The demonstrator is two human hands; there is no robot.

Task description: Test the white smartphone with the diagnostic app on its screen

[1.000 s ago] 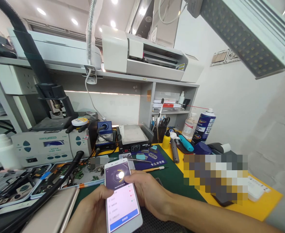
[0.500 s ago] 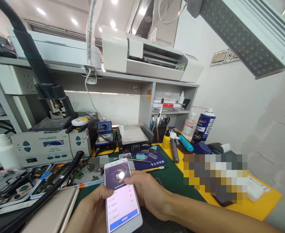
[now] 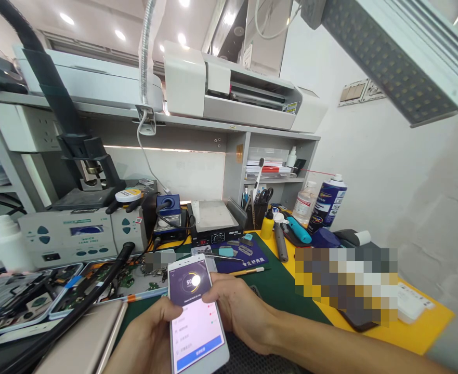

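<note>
A white smartphone (image 3: 197,332) with its screen lit is held tilted toward me above the green mat. The screen has a dark top with a round dial, a pale list and a blue button at the bottom. My left hand (image 3: 151,327) wraps the phone's left side, its thumb over the screen's left edge. On the right edge, my right hand (image 3: 244,311) grips the phone with its thumb over the screen. The other fingers of both hands are mostly hidden behind the phone.
A gold tablet-like device (image 3: 82,337) and trays of circuit boards (image 3: 135,283) lie left. Behind stand a grey soldering station (image 3: 84,236) and a flat heating plate (image 3: 213,215). A brush (image 3: 246,271) lies beyond the phone. Right are a spray can (image 3: 328,202) and a yellow bottle (image 3: 267,226).
My right thumb has shifted slightly down the screen. The phone and my left hand have stayed in place.
</note>
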